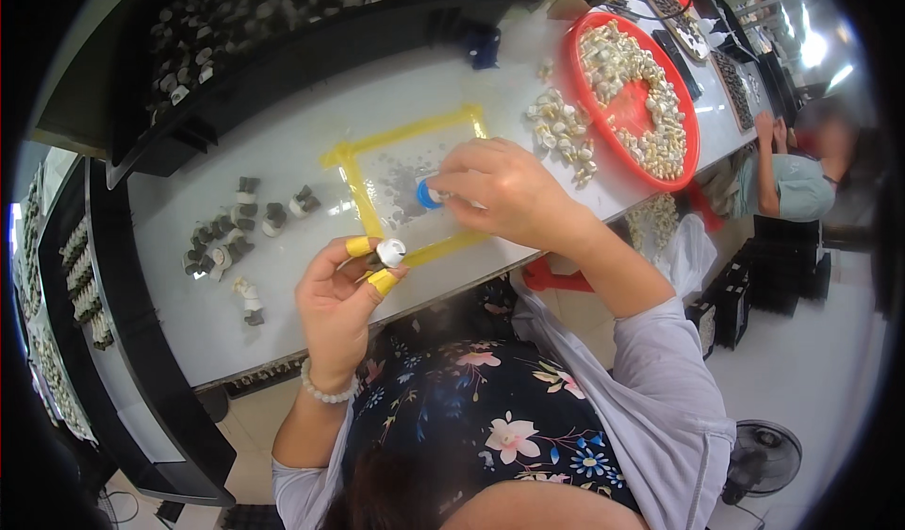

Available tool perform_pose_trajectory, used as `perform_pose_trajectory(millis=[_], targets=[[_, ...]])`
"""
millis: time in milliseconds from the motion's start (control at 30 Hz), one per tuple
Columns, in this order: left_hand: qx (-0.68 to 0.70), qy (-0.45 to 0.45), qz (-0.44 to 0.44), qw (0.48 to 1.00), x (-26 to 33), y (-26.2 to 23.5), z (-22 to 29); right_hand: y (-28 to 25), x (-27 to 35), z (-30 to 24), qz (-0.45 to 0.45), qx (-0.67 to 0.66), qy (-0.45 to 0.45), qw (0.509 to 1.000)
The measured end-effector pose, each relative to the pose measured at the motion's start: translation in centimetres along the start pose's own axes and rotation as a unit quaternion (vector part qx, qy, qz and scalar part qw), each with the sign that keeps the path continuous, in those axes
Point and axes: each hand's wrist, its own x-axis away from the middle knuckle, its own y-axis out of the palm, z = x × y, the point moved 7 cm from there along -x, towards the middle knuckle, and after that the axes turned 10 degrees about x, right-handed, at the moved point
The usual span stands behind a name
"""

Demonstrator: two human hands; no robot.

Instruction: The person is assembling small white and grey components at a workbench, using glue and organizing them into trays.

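Observation:
My left hand (341, 289) has yellow tape around its thumb and a fingertip. Between them it pinches a small white-and-dark figure-like part (390, 251), raised over the table's near edge. My right hand (504, 189) bends down at a small round blue container (427, 194), its fingertips drawn together at the rim. Whatever those fingers grip is mostly hidden; a little white shows there. The container stands inside a rectangle of yellow tape (415, 134) on the white tabletop, among scattered grey spots. Several dark-and-white parts (231, 228) lie to the left.
A red oval tray (696, 143) of cream-coloured pieces stands at the right, with loose pieces (558, 126) beside it. Dark racks (160, 341) flank the left, and a black-edged bin (283, 63) lies along the far side. Another person (787, 176) sits at the far right.

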Motion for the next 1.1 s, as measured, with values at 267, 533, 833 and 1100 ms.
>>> perform_pose_trajectory(millis=[267, 533, 833, 1100], targets=[[0.036, 0.020, 0.025, 0.999, -0.2, 0.2, -0.5, 0.4, -0.8, -0.4, -0.038, 0.018, -0.020, 0.999], [0.006, 0.037, 0.001, 0.999, -0.5, 0.2, -1.1, -0.4, 0.5, 0.6, -0.003, -0.205, 0.129, 0.970], [-0.005, 0.067, -0.009, 0.998, -0.4, 0.2, -1.0, 0.1, 1.0, -0.8, -0.014, -0.312, 0.149, 0.938], [0.014, 0.066, -0.017, 0.998, -0.3, 0.1, -1.1, 0.5, 1.0, -1.3, -0.025, -0.315, 0.128, 0.940]])
